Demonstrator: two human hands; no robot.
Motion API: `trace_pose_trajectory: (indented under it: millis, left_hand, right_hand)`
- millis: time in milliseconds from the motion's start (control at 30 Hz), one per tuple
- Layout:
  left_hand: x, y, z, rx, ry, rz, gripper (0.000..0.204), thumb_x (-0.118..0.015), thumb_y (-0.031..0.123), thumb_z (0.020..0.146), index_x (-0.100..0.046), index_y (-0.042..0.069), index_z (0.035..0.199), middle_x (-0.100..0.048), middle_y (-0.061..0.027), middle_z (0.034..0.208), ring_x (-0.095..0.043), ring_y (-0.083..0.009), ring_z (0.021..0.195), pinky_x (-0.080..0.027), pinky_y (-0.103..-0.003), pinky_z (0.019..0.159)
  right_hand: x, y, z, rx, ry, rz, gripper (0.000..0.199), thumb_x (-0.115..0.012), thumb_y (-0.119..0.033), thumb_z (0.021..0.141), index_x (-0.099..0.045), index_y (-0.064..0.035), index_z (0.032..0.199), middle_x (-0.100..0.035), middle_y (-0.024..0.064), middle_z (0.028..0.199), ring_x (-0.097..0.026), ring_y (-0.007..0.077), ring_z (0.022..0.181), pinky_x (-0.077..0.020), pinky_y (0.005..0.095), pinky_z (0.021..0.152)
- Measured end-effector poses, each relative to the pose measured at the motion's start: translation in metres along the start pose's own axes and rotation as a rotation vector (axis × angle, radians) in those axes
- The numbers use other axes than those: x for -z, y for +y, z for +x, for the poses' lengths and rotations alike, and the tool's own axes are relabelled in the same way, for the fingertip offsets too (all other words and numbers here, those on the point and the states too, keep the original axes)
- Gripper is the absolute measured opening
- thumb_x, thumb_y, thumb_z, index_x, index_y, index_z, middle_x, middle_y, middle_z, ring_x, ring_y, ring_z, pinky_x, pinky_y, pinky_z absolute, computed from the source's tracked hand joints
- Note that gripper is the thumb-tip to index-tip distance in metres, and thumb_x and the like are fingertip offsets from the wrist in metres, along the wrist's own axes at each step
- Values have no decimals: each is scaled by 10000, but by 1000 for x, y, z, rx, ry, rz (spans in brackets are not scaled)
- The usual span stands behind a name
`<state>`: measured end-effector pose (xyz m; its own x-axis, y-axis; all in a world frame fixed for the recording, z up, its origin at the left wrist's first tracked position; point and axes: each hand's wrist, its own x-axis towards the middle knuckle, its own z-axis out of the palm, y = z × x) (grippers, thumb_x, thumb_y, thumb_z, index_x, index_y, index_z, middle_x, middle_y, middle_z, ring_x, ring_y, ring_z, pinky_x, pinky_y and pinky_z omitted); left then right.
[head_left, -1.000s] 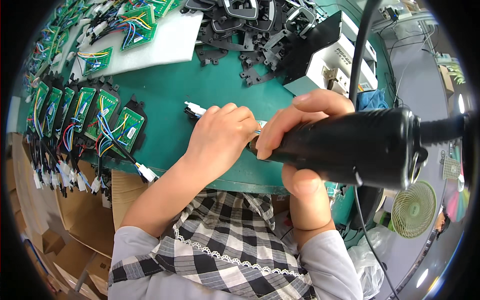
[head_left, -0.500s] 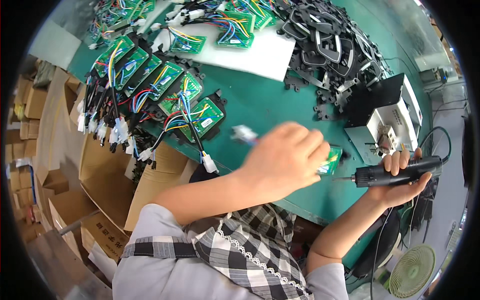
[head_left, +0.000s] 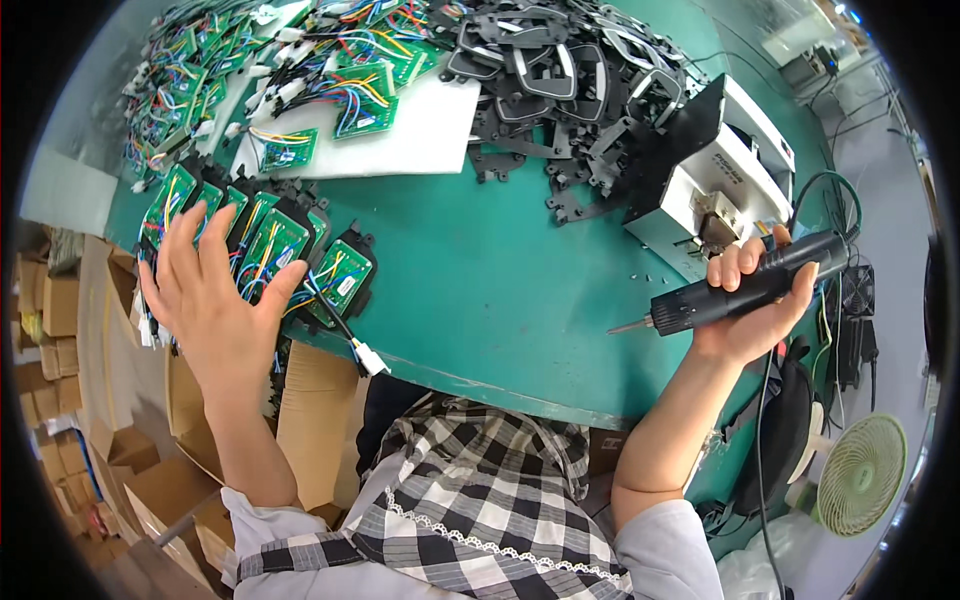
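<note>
My right hand (head_left: 752, 300) is wrapped round a black electric screwdriver (head_left: 725, 291), held above the green table at the right, its bit pointing left. At the left, my left hand (head_left: 212, 300) is spread open over a row of green circuit boards set in black plastic housings, with wires fanning out. Its fingertips lie over the boards, and whether they touch cannot be made out. Beside the thumb, the nearest circuit board (head_left: 343, 274) sits in its housing, and a cable with a white connector (head_left: 369, 358) reaches toward the table's front edge.
Loose wired boards (head_left: 362, 108) lie on a white foam sheet (head_left: 430, 135) at the back. A heap of black plastic frames (head_left: 560, 85) stands beyond the middle. A white-and-black screw feeder box (head_left: 690, 200) is at the right. Cardboard boxes (head_left: 318, 425) and a green fan (head_left: 862, 474) flank me.
My left hand has swung from beside the screwdriver, where a green circuit board showed, to the row at the left. That board no longer shows there. The view has shifted.
</note>
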<state>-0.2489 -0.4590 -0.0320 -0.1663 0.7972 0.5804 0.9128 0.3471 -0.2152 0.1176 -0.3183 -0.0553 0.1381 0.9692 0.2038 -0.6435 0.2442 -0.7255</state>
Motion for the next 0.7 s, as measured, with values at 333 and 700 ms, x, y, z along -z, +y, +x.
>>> trace_pose_trajectory:
  millis: [333, 700]
  left_hand:
    - [-58, 134, 125, -544, 46, -333, 237, -614, 66, 772, -634, 106, 1005, -618, -41, 989, -586, -219, 977, -442, -366, 858]
    - [-67, 168, 141, 30, -388, -1374, 178, -593, 135, 902, -549, 12, 1023, -593, -96, 1050, -632, -157, 857, -526, -305, 729]
  right_hand:
    - [-3, -5, -5, 13, 29, 6, 496, -446, -481, 957, -521, -34, 1157, -484, 79, 709, -436, 158, 538, -377, 301, 500]
    - [-5, -10, -6, 35, 119, 3, 475, -390, -473, 976, -498, -66, 1194, -498, 75, 681, -481, 170, 495, -428, 322, 471]
